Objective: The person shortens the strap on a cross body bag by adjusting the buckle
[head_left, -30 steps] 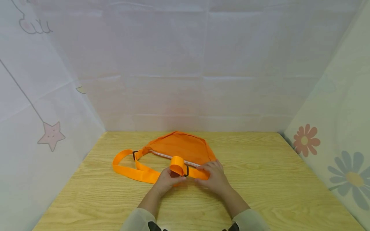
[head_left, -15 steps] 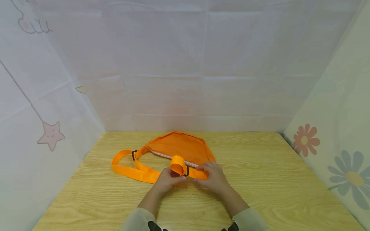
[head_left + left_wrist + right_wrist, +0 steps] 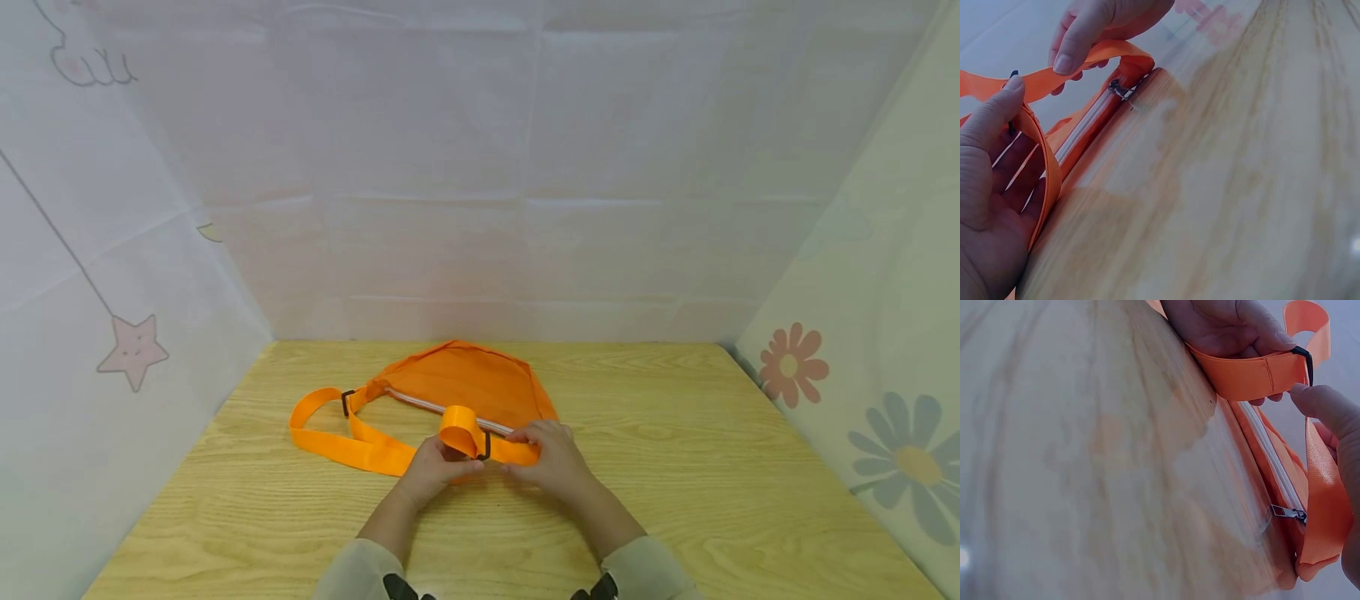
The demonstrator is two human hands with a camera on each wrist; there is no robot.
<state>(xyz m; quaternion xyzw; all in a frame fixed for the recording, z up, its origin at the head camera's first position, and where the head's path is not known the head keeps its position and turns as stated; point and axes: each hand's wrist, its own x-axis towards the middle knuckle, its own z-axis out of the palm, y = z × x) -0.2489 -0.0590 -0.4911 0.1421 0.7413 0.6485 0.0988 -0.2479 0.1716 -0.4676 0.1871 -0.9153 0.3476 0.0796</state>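
An orange waist bag lies on the wooden table, its pale zipper facing the person. In the head view its orange strap loops out to the left, through a black slider. My left hand pinches the strap beside a second black buckle, the thumb at its edge in the right wrist view. A short strap loop stands up above that hand. My right hand pinches the strap on the buckle's other side. The metal zipper pull hangs near the bag's right end.
The wooden table runs up to a pale cloth backdrop. Cloth walls with a printed star and printed flowers close in the left and right sides.
My right hand has shifted very slightly left with its piece of strap. My left hand, the buckle and the bag stay almost where they were.
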